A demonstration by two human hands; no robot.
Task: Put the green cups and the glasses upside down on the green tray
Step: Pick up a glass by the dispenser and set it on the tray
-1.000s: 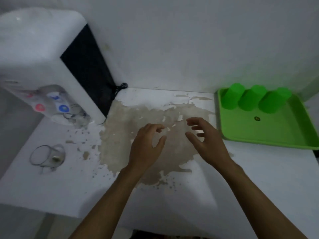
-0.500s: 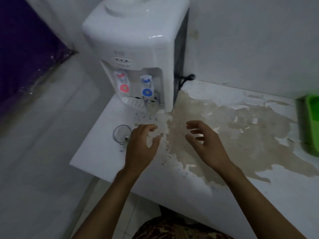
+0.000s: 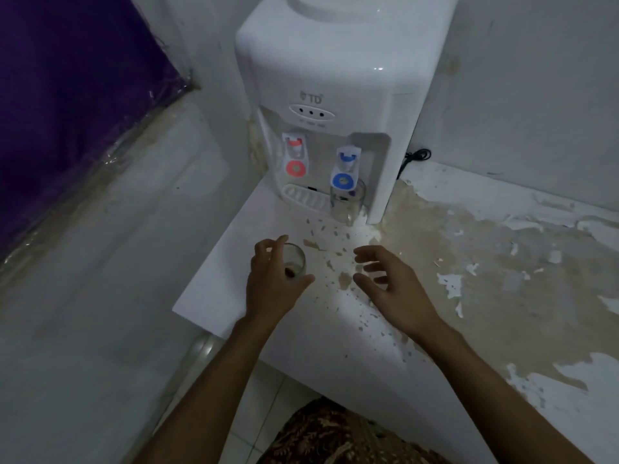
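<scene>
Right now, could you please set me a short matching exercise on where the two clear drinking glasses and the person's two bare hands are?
Things:
1. clear glass with brown dregs
2. empty clear glass
3. left hand
4. right hand

Places or states:
A. open, holding nothing, above the stained white counter
B. under the blue tap of the white water dispenser
C. fingers curled around a glass
D. upright near the counter's left edge

Pairs: 1-D, 2-B, 3-C, 4-A
</scene>
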